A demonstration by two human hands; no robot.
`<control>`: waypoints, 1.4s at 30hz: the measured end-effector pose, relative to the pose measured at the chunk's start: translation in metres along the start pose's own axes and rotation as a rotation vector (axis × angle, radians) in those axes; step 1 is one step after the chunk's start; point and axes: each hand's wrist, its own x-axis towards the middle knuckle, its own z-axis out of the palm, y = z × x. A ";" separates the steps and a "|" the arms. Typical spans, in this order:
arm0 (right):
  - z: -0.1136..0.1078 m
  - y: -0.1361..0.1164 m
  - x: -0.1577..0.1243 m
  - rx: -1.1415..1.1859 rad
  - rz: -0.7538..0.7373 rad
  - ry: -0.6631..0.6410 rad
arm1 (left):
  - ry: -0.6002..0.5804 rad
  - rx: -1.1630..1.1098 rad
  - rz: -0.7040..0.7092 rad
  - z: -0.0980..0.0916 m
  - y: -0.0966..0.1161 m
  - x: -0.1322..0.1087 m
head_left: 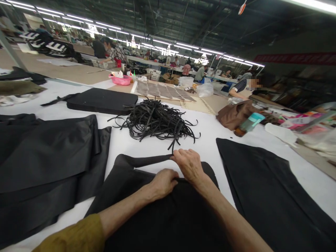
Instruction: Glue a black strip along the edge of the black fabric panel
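Seen from the wearer's head, looking down at a wide white table (pixel 126 140) in a large garment workshop. Closest to the viewer, a black fabric piece (pixel 162 217) lies flat on the table in front of the person, and both bare forearms reach out over it, the left one coming from a mustard sleeve (pixel 78 234). The left hand (pixel 164 182) is closed, its fingers bunched on the far edge of the fabric piece. The right hand (pixel 189 164) sits just beyond it, the two hands touching, with its fingertips bent down onto a narrow black strip (pixel 144 161) that runs leftward along the top of the piece; whether it pinches the strip or only presses it cannot be told. To the left lies a layered stack of black cloth (pixel 47 157), and to the right, apart from the centre piece, another black panel (pixel 275 189). Just beyond the hands sits a tangled pile of black strips (pixel 157 120). Behind that lies a flat black pad (pixel 102 99), and to the right a heap of brown cloth (pixel 233 113) with a teal-capped bottle (pixel 249 124) leaning against it. Farther back are a pink basket (pixel 120 79) and a row of grey panels (pixel 165 91). In the distance, other people work at long tables under rows of strip lights.
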 end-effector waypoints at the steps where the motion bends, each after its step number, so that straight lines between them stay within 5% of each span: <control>1: 0.005 0.003 0.000 0.055 0.047 -0.030 | 0.014 0.025 -0.007 0.002 -0.002 0.001; 9: 0.031 0.065 -0.030 0.744 0.305 -0.297 | 0.060 0.179 0.016 0.009 -0.009 0.005; 12: 0.035 0.078 -0.046 0.666 0.331 -0.276 | 0.056 0.206 0.044 0.011 -0.012 0.007; 16: 0.032 0.060 -0.061 0.502 0.326 -0.089 | 0.067 0.240 0.070 0.015 -0.015 0.006; 20: 0.026 0.027 -0.070 0.592 0.172 -0.161 | 0.073 0.270 0.093 0.017 -0.014 0.004; 24: 0.028 0.013 -0.074 0.390 0.057 -0.222 | 0.073 0.323 0.090 0.010 -0.014 -0.004; 34: 0.042 0.004 -0.070 0.191 0.001 -0.228 | 0.092 0.515 -0.097 -0.050 -0.061 -0.079; 42: 0.042 -0.006 -0.070 0.036 0.011 -0.259 | 0.156 0.424 -0.155 -0.054 -0.080 -0.098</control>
